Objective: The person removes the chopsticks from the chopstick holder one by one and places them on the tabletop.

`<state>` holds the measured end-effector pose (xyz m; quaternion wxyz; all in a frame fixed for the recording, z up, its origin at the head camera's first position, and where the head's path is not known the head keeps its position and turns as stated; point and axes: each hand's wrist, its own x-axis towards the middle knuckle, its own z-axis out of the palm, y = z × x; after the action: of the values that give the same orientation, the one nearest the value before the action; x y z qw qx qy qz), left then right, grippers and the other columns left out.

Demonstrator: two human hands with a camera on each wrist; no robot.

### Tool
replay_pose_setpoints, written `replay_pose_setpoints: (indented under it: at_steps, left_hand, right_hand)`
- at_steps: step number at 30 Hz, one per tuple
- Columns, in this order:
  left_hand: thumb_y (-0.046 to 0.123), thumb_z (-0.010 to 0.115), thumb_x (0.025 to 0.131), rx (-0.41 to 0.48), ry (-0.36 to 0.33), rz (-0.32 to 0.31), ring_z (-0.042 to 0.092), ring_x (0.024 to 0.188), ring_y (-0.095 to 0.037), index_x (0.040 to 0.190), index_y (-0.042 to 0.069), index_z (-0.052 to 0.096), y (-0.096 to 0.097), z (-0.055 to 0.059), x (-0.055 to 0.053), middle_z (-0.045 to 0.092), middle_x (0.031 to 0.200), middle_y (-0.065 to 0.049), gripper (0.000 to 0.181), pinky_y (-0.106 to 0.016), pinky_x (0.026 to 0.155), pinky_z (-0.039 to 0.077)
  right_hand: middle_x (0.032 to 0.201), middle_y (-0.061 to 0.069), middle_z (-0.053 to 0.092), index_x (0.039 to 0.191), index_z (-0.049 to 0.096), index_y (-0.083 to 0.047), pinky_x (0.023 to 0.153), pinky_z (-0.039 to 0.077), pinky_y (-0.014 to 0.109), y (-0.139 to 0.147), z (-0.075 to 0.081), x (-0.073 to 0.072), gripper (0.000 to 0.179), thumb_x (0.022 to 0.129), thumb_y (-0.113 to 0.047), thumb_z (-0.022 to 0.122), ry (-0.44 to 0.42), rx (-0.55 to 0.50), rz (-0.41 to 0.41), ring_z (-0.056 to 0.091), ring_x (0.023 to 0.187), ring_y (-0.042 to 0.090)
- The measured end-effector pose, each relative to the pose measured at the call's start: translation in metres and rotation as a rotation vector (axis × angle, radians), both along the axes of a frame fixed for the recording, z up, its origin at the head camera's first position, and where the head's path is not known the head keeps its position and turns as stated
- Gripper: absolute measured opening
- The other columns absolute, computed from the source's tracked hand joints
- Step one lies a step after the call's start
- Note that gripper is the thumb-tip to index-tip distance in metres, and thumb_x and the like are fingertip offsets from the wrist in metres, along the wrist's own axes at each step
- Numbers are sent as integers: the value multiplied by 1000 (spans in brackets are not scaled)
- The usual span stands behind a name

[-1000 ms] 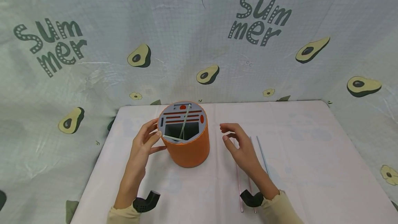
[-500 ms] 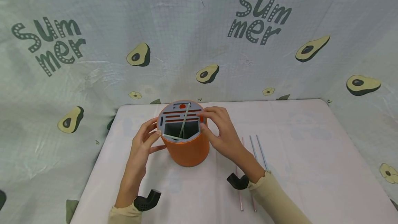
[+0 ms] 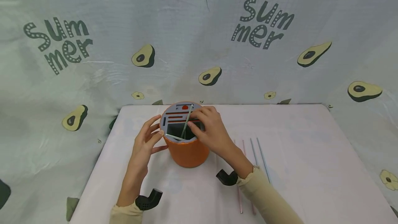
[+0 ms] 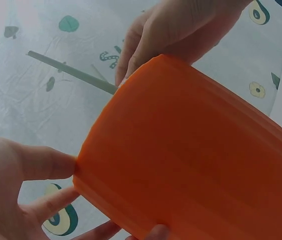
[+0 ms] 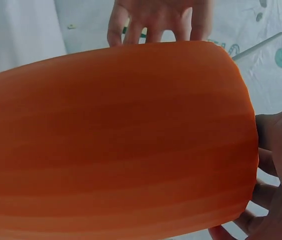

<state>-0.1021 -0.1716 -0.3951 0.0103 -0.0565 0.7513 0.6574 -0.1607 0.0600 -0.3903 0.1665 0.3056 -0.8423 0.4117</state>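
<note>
An orange round knife block (image 3: 188, 155) stands on the table, its grey top cut with slots and one large dark opening. One pale green straw (image 3: 185, 131) leans up out of that opening; a second green straw (image 3: 174, 136) lies low across its front edge. My left hand (image 3: 143, 148) grips the block's left side, thumb at the rim and fingers spread along the wall. Over the top from the right comes my right hand (image 3: 214, 132), thumb and forefinger apart, fingertips right at the leaning straw. In the left wrist view that straw (image 4: 71, 71) sticks out past the rim.
Pink straws (image 3: 239, 199) and blue straws (image 3: 263, 158) lie on the white table (image 3: 311, 155) to the right, partly under my right forearm. A printed sheet (image 3: 174, 27) with avocados hangs behind the table's back edge.
My right hand has moved left from beside the block, over its rim, to the leaning green straw. My left hand keeps its grip on the block. The head view has shifted slightly.
</note>
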Motion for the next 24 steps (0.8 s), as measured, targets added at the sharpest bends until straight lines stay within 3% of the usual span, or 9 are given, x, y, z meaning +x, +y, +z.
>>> replay_pose_setpoints:
  at_steps: [12, 19, 24]
  left_hand:
    - [23, 52, 109, -22, 22, 30, 55, 127, -18, 154, 31, 48, 9, 1, 0, 52, 150, -8, 46, -27, 83, 63]
    - [18, 50, 109, -52, 75, 54, 58, 122, -17, 155, 28, 47, 16, 1, 0, 52, 152, -11, 47, -24, 81, 60]
    - [17, 52, 109, -84, 125, 64, 57, 125, -22, 154, 25, 49, 16, -1, 0, 54, 153, -9, 47, -21, 82, 60]
  right_hand:
    - [110, 2, 72, 103, 75, -14, 104, 42, 57, -5, -9, -1, 7, 96, -17, 75, 22, -72, -53, 56, 118, 29]
    - [111, 1, 75, 106, 74, -16, 112, 33, 59, -7, -7, 3, 8, 98, -16, 72, 33, -104, -43, 59, 117, 25]
    - [109, 3, 75, 110, 71, -11, 109, 42, 47, -4, -3, 7, 11, 101, -14, 67, 1, -194, -10, 65, 109, 19]
